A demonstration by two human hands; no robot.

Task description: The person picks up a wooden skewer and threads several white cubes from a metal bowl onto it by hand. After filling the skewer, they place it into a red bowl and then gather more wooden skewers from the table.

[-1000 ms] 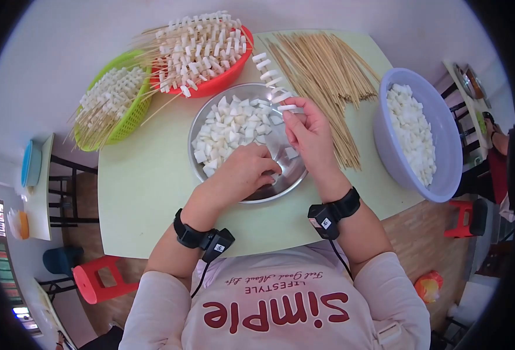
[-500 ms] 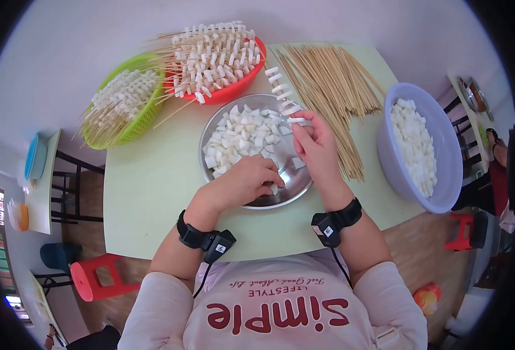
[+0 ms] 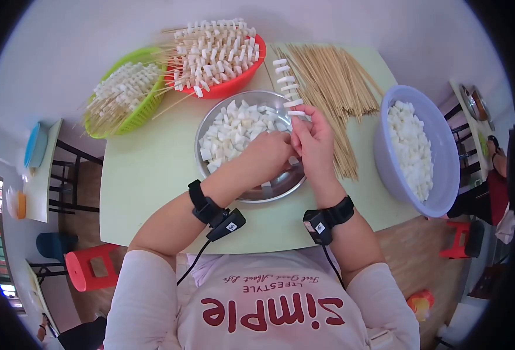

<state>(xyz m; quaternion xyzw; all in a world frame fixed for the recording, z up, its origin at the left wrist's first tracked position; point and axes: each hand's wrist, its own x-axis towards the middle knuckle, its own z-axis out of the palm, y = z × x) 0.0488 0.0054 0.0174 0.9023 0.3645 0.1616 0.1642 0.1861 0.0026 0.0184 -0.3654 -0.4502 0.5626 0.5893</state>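
In my right hand (image 3: 316,140) is a bamboo skewer, its upper part threaded with several white chunks (image 3: 286,79) spaced apart. My left hand (image 3: 271,153) is closed beside the right fingers, close to the skewer's lower end. A pale bit shows at its fingertips, though most of what it pinches is hidden. Both hands are over a round steel tray (image 3: 201,158) piled with loose white chunks (image 3: 234,129), and a few lie apart on its near side.
Filled skewers lie in a red basin (image 3: 241,86) and a green basket (image 3: 130,123) at the back left. Bare bamboo skewers (image 3: 336,81) spread at the back right. A lavender tub (image 3: 444,140) of white chunks stands at the right edge. Red stools (image 3: 88,269) flank the table.
My left hand has risen from the tray's near side and moved right to meet my right hand. The right hand keeps hold of the skewer, which stands a little more upright.
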